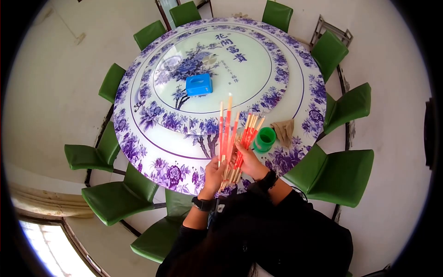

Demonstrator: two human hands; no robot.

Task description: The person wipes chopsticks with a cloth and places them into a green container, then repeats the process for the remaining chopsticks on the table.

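My left hand (214, 174) is closed around a few long chopsticks (228, 124), pale with red sleeves or bands, their tips pointing up and away from me. Beside it, my right hand (250, 162) grips a thicker bundle of chopsticks (248, 135) of the same look, fanned slightly to the right. Both bunches are held close together over the near edge of the round table (184, 159), and their lower ends show between my hands. A green plastic container (264, 147) with an open top stands just right of my right hand.
A crumpled brown cloth (283, 131) lies right of the container. On the glass turntable (244, 92), with its purple flower pattern, sits a blue tissue box (199, 86). Green chairs ring the table, including one near right (344, 177) and one near left (117, 198).
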